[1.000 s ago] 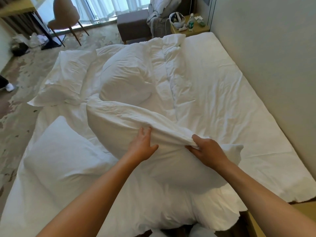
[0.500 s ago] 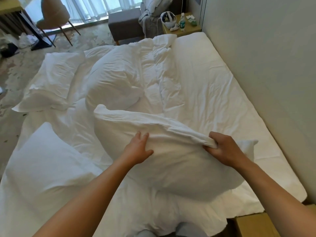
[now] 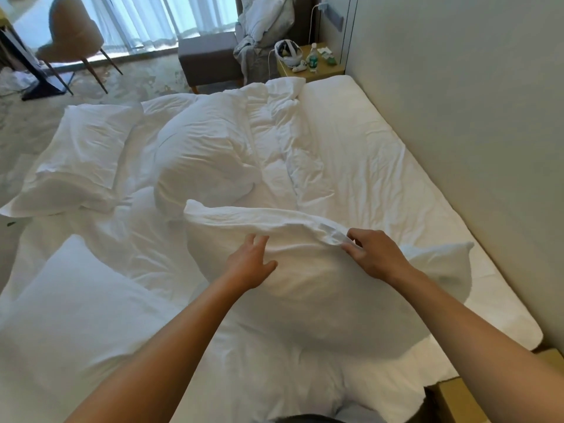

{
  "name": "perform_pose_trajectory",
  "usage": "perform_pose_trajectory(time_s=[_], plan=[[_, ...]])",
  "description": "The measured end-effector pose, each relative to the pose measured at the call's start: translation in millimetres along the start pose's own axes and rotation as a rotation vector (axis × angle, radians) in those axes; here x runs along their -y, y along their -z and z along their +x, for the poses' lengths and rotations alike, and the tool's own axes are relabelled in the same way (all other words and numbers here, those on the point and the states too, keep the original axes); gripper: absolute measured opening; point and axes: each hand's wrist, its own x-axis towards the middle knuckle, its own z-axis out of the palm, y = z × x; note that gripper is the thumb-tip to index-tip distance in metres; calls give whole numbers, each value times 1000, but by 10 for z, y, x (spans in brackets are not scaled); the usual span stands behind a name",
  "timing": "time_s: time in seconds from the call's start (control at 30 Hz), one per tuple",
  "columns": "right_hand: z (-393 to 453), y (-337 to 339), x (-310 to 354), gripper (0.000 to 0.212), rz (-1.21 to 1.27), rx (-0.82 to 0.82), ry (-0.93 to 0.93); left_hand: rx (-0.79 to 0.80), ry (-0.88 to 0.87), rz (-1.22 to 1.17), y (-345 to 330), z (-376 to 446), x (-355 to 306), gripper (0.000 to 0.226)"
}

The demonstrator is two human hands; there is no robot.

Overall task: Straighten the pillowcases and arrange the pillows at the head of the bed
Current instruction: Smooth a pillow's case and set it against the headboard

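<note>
Head view: plump white pillow in a creased cotton pillowcase (image 3: 320, 288) lies centre frame on the white-sheeted bed (image 3: 381, 166), long axis left to right. Right hand (image 3: 377, 254) pinches the case's upper seam fold, fingers closed on cloth. Left hand (image 3: 251, 264) rests flat, fingers spread, apparently pressing. Slack fold runs leftward from the right hand, nearer the left.

Both arms extended forward; left hand (image 3: 250, 264) held flat with fingers spread, right hand (image 3: 377, 254) pinched closed on fabric.
</note>
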Motion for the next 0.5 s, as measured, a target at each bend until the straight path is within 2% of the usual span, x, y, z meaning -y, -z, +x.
perform_pose_trajectory(time_s=[0.27,0.33,0.43,0.5], plan=[[-596,105,56,21,109,-194,-122,-44,-233,68,91,318,81,84],[-721,109,26,17,116,-224,-145,-43,-289,53,80,371,64,68],[-833,105,-80,18,-25,-255,-138,-46,-388,67,72,397,83,26],[-862,111,-207,24,-117,-219,-183,-26,-387,62,80,374,121,19]])
